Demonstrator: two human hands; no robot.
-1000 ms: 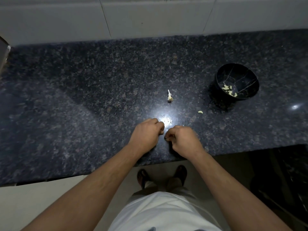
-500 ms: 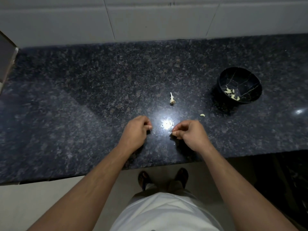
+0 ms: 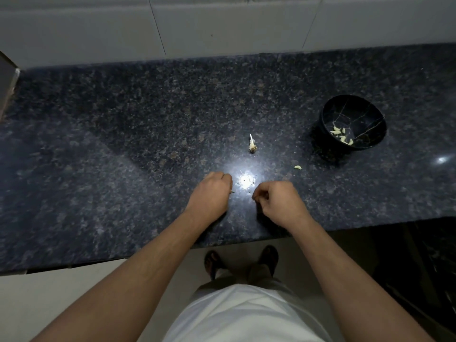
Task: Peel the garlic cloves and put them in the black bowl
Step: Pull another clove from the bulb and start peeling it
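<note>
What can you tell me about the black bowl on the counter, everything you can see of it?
The black bowl is round and deep, glossy, with thin pale lines like marble veins running across its inside. It stands upright on the dark speckled counter, far to the right, beyond the right hand, which does not touch it. Several pale peeled garlic cloves lie at its bottom. Its material cannot be told.

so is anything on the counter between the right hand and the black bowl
Only a loose garlic clove lies on the counter between the right hand and the black bowl; it is small and low, so no real obstacle.
</note>
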